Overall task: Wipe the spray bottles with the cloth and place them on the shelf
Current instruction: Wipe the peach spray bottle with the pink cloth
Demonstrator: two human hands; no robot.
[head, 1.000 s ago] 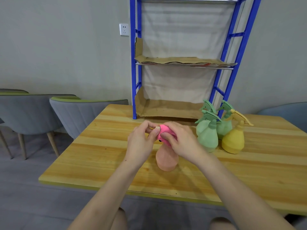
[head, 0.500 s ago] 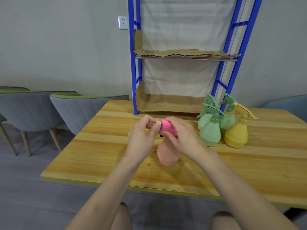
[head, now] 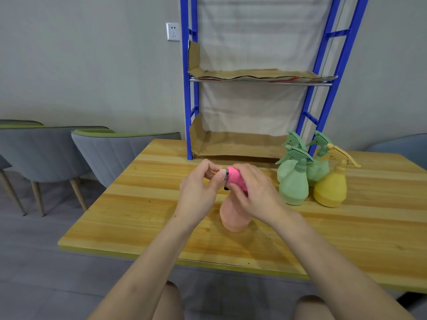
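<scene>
Centre of the desk, the peach spray bottle (head: 233, 215) is upright, and its round body is the only part in clear view. Its base looks to be resting on the wood, though the right wrist covers one side of it. The sprayer head is wrapped in the pink cloth (head: 237, 181), so trigger and neck are hidden. Only the nozzle tip pokes out on the left. The left hand (head: 198, 192) pinches that tip between thumb and fingertips. The right hand (head: 256, 195) curls over the cloth and grips it round the sprayer head.

Off to the right, well apart, three green spray bottles (head: 293, 188) crowd together. The front one hides much of the two behind. A yellow spray bottle (head: 330, 190) stands just beside them, nozzle pointing right.

Behind, the blue shelf (head: 190, 100) stands on the far edge of the desk (head: 138, 215), and its top is cut off by the frame. Cardboard sheets (head: 231, 144) line its two visible levels.

Grey chairs (head: 111, 153) sit along the left side of the desk, and a wall socket (head: 172, 31) is above them. Bare knees are cropped at the bottom edge.
</scene>
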